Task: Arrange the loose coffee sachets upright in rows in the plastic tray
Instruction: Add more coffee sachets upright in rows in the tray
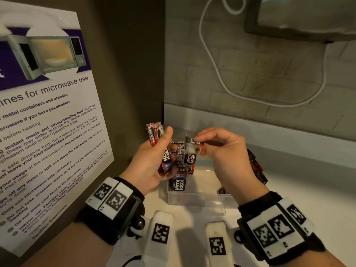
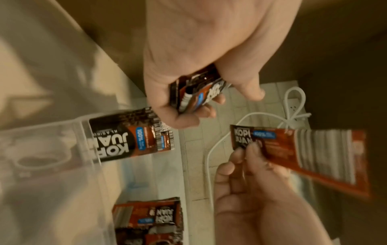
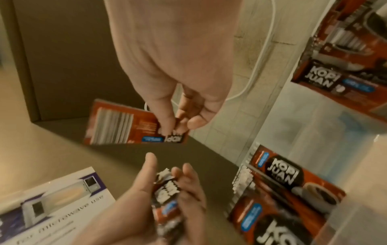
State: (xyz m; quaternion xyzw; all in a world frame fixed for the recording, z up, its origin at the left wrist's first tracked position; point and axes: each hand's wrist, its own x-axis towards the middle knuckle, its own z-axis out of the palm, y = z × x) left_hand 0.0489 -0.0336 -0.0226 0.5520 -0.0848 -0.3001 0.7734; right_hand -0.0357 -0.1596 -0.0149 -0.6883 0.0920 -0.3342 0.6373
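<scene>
My left hand (image 1: 169,149) grips a small stack of red-and-black coffee sachets (image 1: 164,157), thumb on top; the left wrist view shows the stack (image 2: 196,92) in my curled fingers. My right hand (image 1: 198,141) pinches a single sachet (image 1: 193,146) by one end, just right of the stack and above the tray; the right wrist view shows that sachet (image 3: 125,127) hanging from thumb and fingertips. Below both hands sits the clear plastic tray (image 1: 196,199), with a few sachets (image 1: 177,183) standing against its left wall.
More loose sachets (image 1: 257,168) are piled to the right, partly hidden by my right wrist. A microwave-use poster (image 1: 44,116) covers the wall on the left. A white cable (image 1: 215,74) loops over the tiled back wall, under a mounted appliance (image 1: 300,18).
</scene>
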